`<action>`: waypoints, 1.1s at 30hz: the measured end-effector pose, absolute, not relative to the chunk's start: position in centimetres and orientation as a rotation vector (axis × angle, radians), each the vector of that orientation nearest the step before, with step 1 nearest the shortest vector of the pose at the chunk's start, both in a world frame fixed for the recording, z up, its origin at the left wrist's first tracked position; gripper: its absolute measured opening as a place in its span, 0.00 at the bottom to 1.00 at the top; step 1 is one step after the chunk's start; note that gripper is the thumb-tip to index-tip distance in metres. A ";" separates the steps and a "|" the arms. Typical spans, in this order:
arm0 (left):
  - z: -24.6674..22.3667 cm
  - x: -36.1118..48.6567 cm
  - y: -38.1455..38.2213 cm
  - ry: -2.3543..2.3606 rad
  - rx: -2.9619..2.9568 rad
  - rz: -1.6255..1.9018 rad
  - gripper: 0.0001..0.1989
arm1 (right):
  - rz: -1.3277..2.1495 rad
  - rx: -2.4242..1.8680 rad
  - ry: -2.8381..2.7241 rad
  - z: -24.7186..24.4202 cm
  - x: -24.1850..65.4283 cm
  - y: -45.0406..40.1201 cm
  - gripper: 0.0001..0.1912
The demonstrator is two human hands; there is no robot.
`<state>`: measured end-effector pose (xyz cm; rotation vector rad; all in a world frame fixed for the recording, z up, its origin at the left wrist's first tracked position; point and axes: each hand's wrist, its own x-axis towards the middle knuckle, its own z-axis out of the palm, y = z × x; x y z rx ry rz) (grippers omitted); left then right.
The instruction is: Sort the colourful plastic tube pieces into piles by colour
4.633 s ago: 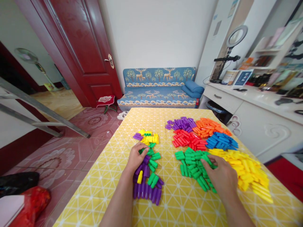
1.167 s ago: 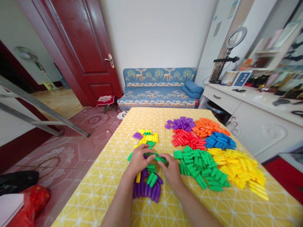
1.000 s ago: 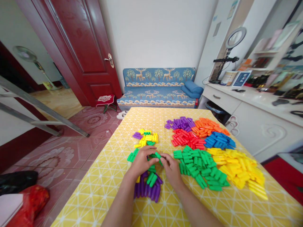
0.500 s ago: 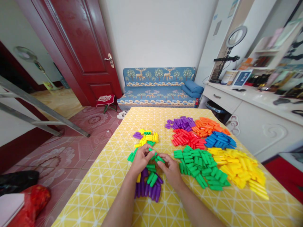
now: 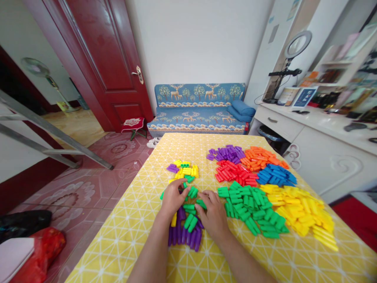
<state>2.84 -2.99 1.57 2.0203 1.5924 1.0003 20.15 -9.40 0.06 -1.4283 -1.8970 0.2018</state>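
My left hand (image 5: 173, 198) is over the small cluster at the table's middle, thumb and fingers apart. By its thumb tip is a green plastic building block (image 5: 193, 192) of short joined tubes. My right hand (image 5: 214, 214) holds another green block (image 5: 202, 203) between thumb and fingers, partly hidden. Closer to me, a green block (image 5: 191, 223) lies on a group of purple tube blocks (image 5: 184, 237). A yellow block (image 5: 174, 220) shows beside my left wrist. Beyond my left hand are yellow blocks (image 5: 188, 171) and a purple block (image 5: 172, 168).
Right of my hands, loose blocks lie in piles: green (image 5: 250, 208), yellow (image 5: 306, 208), blue (image 5: 276, 175), red (image 5: 235, 173), orange (image 5: 262, 157) and purple (image 5: 228, 153). A yellow patterned cloth (image 5: 118, 239) covers the table. A blue sofa (image 5: 197, 114) stands beyond it.
My fingers have spread, and the green block that was in my left hand now sits clear of its fingertips. My right hand has lowered slightly with its green block. The view has shifted a little.
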 end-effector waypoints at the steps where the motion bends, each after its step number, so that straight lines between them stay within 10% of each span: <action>1: 1.6 2.9 -3.0 1.600 2.055 0.997 0.19 | 0.189 -1.436 -1.908 0.2 20.2 -9.6 0.16; 12: 2.2 3.0 -3.9 1.432 2.316 0.733 0.27 | 0.206 -1.439 -1.980 -0.6 20.7 -9.8 0.19; 33: 1.0 2.9 -2.8 1.370 2.163 0.897 0.07 | -0.487 -1.797 -1.492 0.3 32.6 -9.1 0.10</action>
